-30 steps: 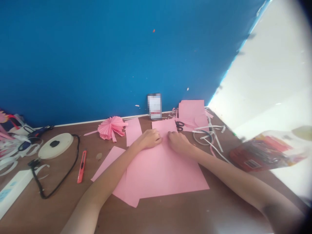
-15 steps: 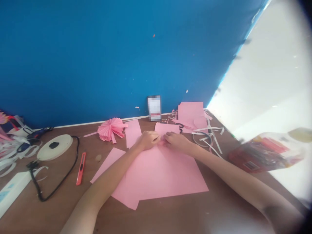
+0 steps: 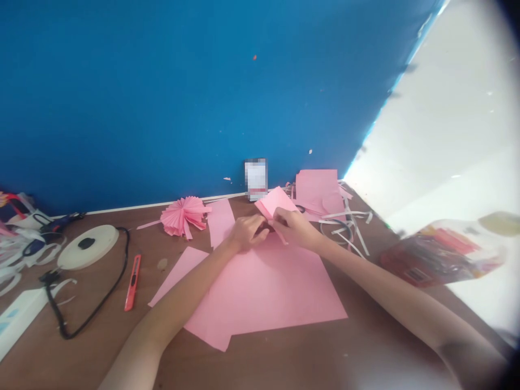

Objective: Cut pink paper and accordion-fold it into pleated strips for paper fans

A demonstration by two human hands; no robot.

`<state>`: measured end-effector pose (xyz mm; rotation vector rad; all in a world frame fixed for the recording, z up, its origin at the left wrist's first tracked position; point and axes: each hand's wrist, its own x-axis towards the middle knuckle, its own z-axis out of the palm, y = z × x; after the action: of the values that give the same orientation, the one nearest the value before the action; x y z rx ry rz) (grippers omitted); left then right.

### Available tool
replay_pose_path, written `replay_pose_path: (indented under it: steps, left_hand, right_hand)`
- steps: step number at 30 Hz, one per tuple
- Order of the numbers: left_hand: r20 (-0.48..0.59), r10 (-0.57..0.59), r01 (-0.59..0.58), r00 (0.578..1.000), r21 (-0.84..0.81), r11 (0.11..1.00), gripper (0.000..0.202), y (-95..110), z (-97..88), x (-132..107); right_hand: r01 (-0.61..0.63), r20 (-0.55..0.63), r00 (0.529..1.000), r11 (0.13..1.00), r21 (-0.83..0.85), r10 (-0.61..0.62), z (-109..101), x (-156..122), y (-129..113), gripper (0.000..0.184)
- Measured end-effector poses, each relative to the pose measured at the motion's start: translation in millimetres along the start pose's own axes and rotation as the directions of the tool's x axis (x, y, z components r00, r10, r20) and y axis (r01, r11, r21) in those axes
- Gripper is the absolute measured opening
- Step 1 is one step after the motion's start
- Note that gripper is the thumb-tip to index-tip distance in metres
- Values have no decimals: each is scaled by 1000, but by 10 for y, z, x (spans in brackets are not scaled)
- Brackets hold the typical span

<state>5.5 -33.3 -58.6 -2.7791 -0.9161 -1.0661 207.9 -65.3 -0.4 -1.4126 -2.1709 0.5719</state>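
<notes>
So the folded paper (image 3: 280,201) is right at the fingertips, tilted, poking out past the fingers toward the wall (image 3: 182,108). Right hand (image 3: 296,226) has it pinched between thumb and bent fingers. Left hand (image 3: 246,233) is at its left edge, fingers curled and thumb a bit apart; can't tell if they're gripping it or just touching. Big sheet (image 3: 280,292) lies flat under both hands, mostly on the near side of the fingers. Just left of the left fingers there's a small sheet (image 3: 220,219), then a rosette (image 3: 184,216), with a red cutter (image 3: 132,281) further left and nearer. Beyond the right fingers is a pink stack (image 3: 317,189), and well off to their right sits a plastic bag (image 3: 436,252).
</notes>
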Motion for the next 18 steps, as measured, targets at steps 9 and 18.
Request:
replay_pose_path:
  steps: [9,18]
  left_hand:
    - [-68,-35,34,997,-23,999,21,10,61,10]
    - [-311,103,-65,945,132,989,19,-53,76,7]
  right_hand:
    - [129,-11,991,968,215,-130,68,15,-1,15]
    - [227,-132,971,946,232,-200,38,28,0,14]
